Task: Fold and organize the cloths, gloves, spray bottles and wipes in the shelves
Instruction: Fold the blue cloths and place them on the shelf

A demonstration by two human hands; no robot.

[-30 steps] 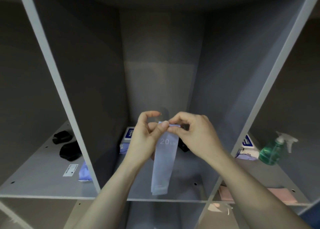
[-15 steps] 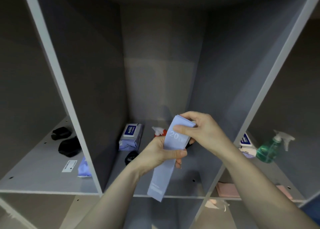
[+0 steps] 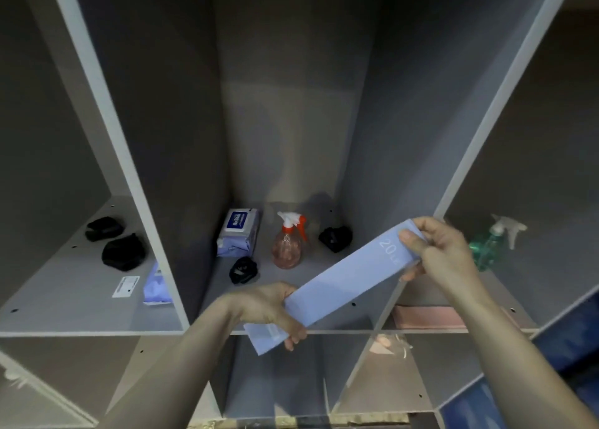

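A: status on the strip?

B: long pale-blue strip (image 3: 350, 283) printed "20" is held taut across both hands, in front of the middle shelf compartment (image 3: 324, 312). Right hand (image 3: 444, 260) pinches the upper end, thumb on the printed face, fingers curled behind. Left hand (image 3: 272, 308) grips the lower end, fingers wrapped round it, a short tail hanging below the fist

A: fold next?

B: My read, yes. Bring the right-hand end down onto the left-hand end, line up the long edges before pressing the crease, or it skews (thin material, looks limp, so keep light tension until the ends meet)

A: where does it go after?

B: Can't tell which slot is meant. Beyond the left hand: wipes pack (image 3: 238, 232), pink spray bottle (image 3: 288, 244), two black bundles, one just past the left knuckles (image 3: 243, 270), one under the strip's upper half (image 3: 335, 239). Green spray bottle (image 3: 489, 244) sits right behind the right hand, partly hidden by it

A: risks?

B: Right elbow swing near the green bottle. Keep the fold in front of the shelf edge, then place flat, clear of the bottles
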